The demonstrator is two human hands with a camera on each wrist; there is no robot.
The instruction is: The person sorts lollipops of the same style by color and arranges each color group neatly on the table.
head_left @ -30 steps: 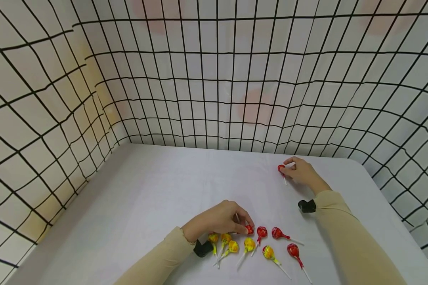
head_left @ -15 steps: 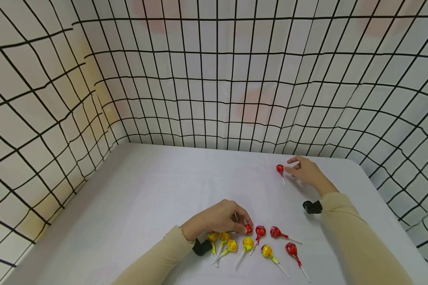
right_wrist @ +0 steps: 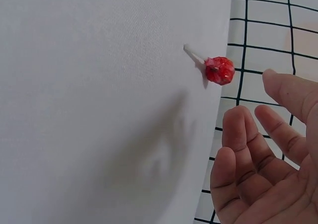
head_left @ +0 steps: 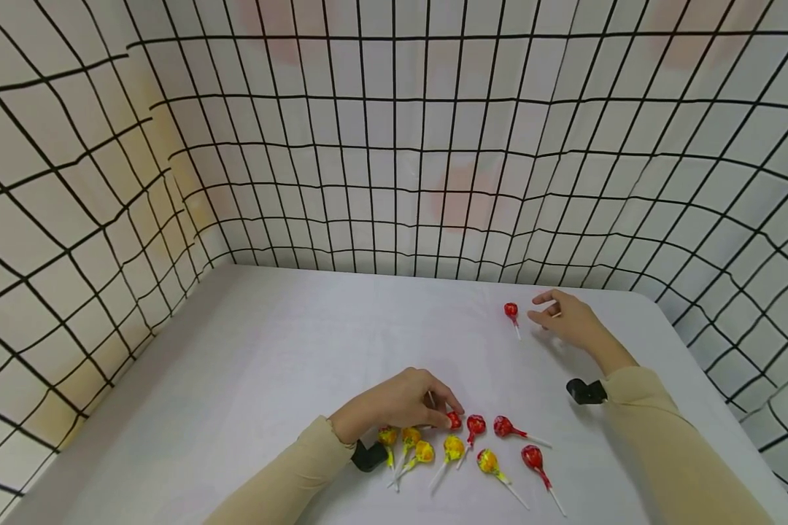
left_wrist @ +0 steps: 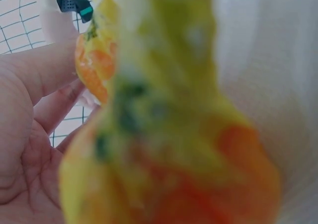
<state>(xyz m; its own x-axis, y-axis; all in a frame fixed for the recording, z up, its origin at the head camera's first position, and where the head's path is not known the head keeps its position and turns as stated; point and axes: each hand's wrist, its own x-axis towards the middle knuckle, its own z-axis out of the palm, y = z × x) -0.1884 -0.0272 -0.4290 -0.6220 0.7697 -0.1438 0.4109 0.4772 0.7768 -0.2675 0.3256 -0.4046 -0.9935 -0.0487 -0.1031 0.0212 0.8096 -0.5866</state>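
Note:
In the head view my left hand is low over the near table, thumb and fingertips pinching the head of a red lollipop; its stick is hidden behind the hand. A blurred yellow lollipop fills much of the left wrist view, with my left palm beside it. Toward the far right, my right hand holds nothing, its fingers loosely bent and apart. Just left of its fingertips lies a single red lollipop, stick toward me; the right wrist view shows a gap between them.
Near the left hand lie several yellow lollipops, among them one in front and one farther right. More red lollipops lie to the right. Black wire mesh rises along the back and sides of the white table.
My right hand has let go of the far red lollipop and drawn back to the right, leaving it on the table. The left hand stays at its red lollipop.

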